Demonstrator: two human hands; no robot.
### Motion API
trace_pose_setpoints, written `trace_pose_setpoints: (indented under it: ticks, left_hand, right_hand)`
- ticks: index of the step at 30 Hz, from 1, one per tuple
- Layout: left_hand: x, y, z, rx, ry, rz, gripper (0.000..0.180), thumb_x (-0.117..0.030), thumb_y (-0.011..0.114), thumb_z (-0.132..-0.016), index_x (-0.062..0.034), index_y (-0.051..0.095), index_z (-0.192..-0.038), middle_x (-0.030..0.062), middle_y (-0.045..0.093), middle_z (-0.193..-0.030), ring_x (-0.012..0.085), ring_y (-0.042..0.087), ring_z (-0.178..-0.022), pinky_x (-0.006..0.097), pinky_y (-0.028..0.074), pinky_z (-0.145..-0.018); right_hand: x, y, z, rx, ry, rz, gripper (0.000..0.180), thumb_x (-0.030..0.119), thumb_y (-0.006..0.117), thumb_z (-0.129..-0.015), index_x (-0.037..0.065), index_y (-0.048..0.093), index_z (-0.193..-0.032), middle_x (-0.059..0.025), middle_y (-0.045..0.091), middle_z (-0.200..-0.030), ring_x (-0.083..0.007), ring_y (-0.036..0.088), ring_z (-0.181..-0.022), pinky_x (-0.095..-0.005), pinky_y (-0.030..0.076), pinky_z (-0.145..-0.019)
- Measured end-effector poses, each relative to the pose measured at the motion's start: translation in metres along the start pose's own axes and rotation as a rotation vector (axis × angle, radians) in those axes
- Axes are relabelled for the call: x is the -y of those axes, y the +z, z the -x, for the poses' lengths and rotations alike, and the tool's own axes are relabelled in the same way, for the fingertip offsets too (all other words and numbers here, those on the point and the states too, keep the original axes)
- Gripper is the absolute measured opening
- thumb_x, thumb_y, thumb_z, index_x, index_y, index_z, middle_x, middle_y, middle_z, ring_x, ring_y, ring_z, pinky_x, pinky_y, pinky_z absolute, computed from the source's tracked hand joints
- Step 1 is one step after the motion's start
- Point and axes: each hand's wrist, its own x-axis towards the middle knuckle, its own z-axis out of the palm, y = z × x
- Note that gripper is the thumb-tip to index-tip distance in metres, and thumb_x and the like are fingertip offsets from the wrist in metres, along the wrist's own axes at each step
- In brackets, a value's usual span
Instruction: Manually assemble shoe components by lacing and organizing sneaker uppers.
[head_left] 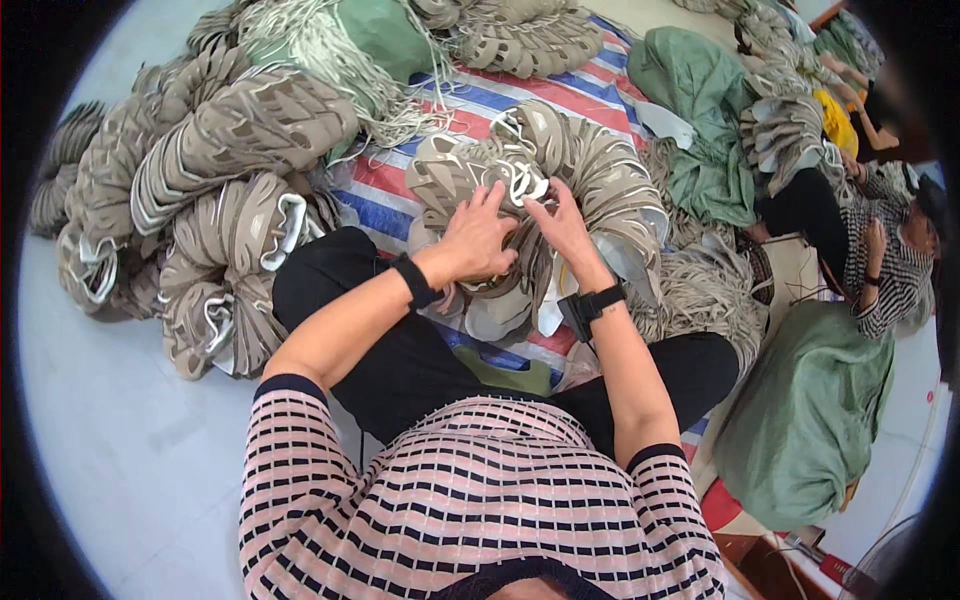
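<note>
A ring of grey-beige shoe uppers [610, 185], nested closely one against another, lies in front of my crossed legs. My left hand [477, 238] rests on the near left part of the ring, fingers stretched out and apart. At the middle of the ring, my right hand [565, 228] pinches a looped white shoelace [527, 183] between thumb and forefinger. The lace's far end is lost among the uppers. Pale tongues or linings [498, 318] stick out at the ring's near side. Both wrists wear black bands.
Stacked bundles of uppers [240, 130] crowd the left. Loose pale laces [390, 115] spill beside a green sack at the back; more laces [700, 300] lie by my right knee. A striped sheet [380, 205] covers the floor. Green sacks [815, 415] and other people are at right.
</note>
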Motion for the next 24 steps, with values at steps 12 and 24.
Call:
trace_pose_setpoints:
  ticks: [12,24]
  left_hand:
    - [0.089,-0.018,-0.017,-0.289,-0.200,0.139,0.045,-0.018,0.062,-0.074,-0.0089,0.055,-0.118,0.0288,0.036,-0.132,0.0446,0.041,-0.116,0.046,0.034,-0.100]
    - [0.084,-0.095,-0.026,0.449,-0.190,-0.173,0.044,-0.046,0.063,-0.074,-0.0041,0.067,-0.087,0.0179,0.065,-0.086,0.0336,0.062,-0.081,0.040,0.048,-0.070]
  right_hand:
    - [-0.047,-0.039,0.016,-0.080,-0.016,0.278,0.054,0.029,0.069,-0.075,0.000,0.050,-0.116,-0.0181,0.061,-0.096,-0.0278,0.060,-0.085,-0.0362,0.047,-0.076]
    - [-0.079,-0.040,0.034,-0.154,0.059,0.383,0.063,0.047,0.056,-0.081,-0.010,0.055,-0.108,-0.0307,0.057,-0.108,-0.0404,0.054,-0.104,-0.0416,0.041,-0.089]
